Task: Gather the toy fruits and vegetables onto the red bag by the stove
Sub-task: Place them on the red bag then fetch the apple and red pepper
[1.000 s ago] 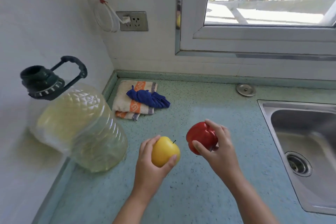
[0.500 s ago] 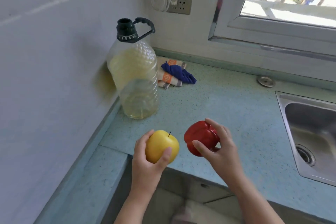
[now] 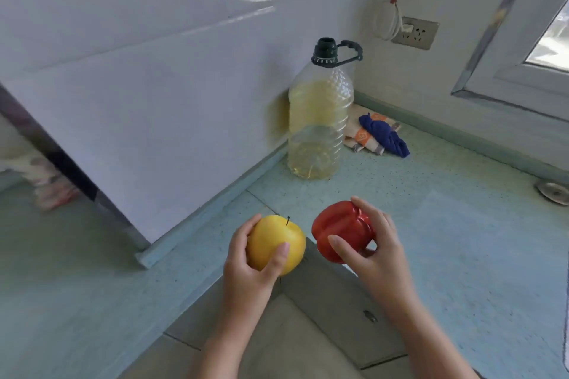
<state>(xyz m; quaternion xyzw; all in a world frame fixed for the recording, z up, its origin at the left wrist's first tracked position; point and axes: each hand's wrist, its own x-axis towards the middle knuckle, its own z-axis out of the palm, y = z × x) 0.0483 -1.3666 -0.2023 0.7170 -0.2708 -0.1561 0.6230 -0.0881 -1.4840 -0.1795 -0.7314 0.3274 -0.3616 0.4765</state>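
Observation:
My left hand point(image 3: 249, 268) grips a yellow toy apple point(image 3: 274, 241) with a short dark stem, held above the inner corner of the counter. Just to its right, my right hand point(image 3: 378, 255) holds a red toy bell pepper point(image 3: 338, 229) by its far side and underside. Both toys are in the air, close together but not touching. A blurred red and white thing point(image 3: 49, 191) lies at the far left beyond a wall edge; I cannot tell what it is. No stove is in view.
A large oil bottle point(image 3: 318, 120) with a dark cap stands in the corner of the blue-green L-shaped counter point(image 3: 462, 240). Behind it lie folded cloths point(image 3: 377, 135). A wall socket point(image 3: 414, 34) and a window frame sit at the upper right, a round metal cap point(image 3: 554, 192) at the right edge.
The view has swung left and pulled back: the sink has left the frame, the bottle has shifted right, and the counter's left branch has appeared. Both hands keep their toys.

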